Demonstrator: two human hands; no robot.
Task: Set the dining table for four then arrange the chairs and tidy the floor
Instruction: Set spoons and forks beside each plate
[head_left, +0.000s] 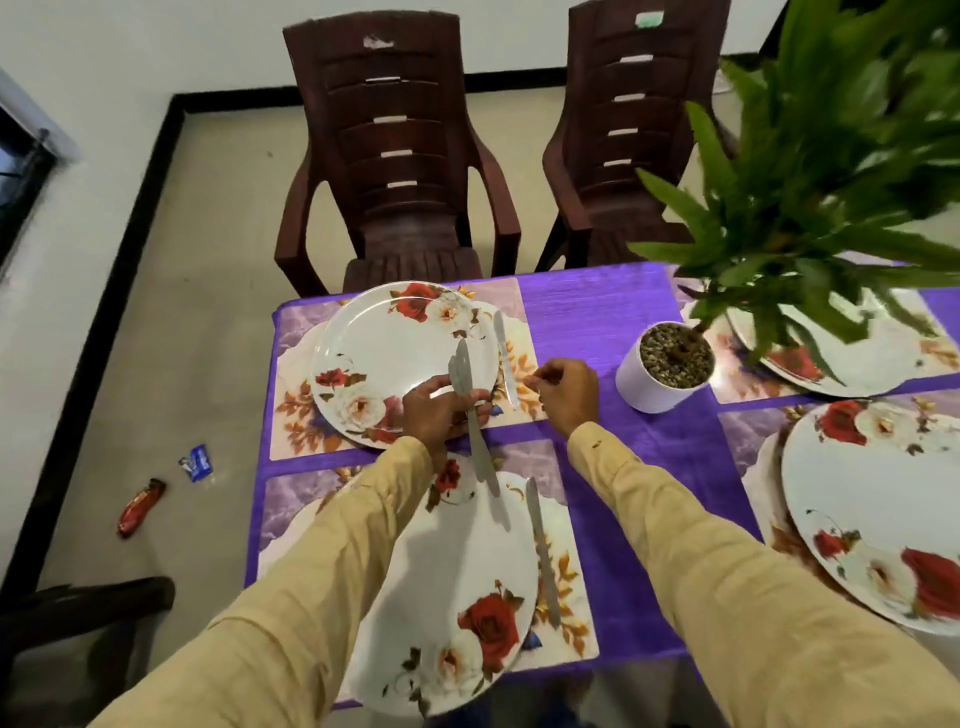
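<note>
**Head camera:** A person in pale yellow sleeves leans over a surface (597, 322) draped in purple cloth, with four floral plates laid out on it.

The left hand (441, 410) hovers at the near edge of the far-left plate (384, 353). Its fingers (478, 399) are wrapped round the held knives (483, 462). There appear to be two, though the blades overlap and the count is hard to confirm. The blades point to the far side and the handles trail over the near-left plate (452, 587).

The right hand (566, 395) hangs just to the right, above the purple cloth. Its fingers are curled in toward the thumb, with nothing visible between them.

Just beside that hand, the far knife (505, 364) lies on a floral placemat (296, 338), along the right side of the far-left plate. The near knife (543, 551) lies the same way, to the right of the near-left plate.

On the right, the near-right plate (872, 509) sits on its own mat. The far-right plate (872, 353) is partly screened by the leaves of a potted plant (660, 384), which stands in a white pot toward the middle of the surface.

Two brown plastic chairs stand at the far side, the left chair (395, 156) pushed up to the far-left setting and the right chair (623, 130) beside it.

On the floor (208, 260) to the left, well apart from the surface, lie a blue wrapper (196, 462) and, nearer, a red wrapper (140, 506).
</note>
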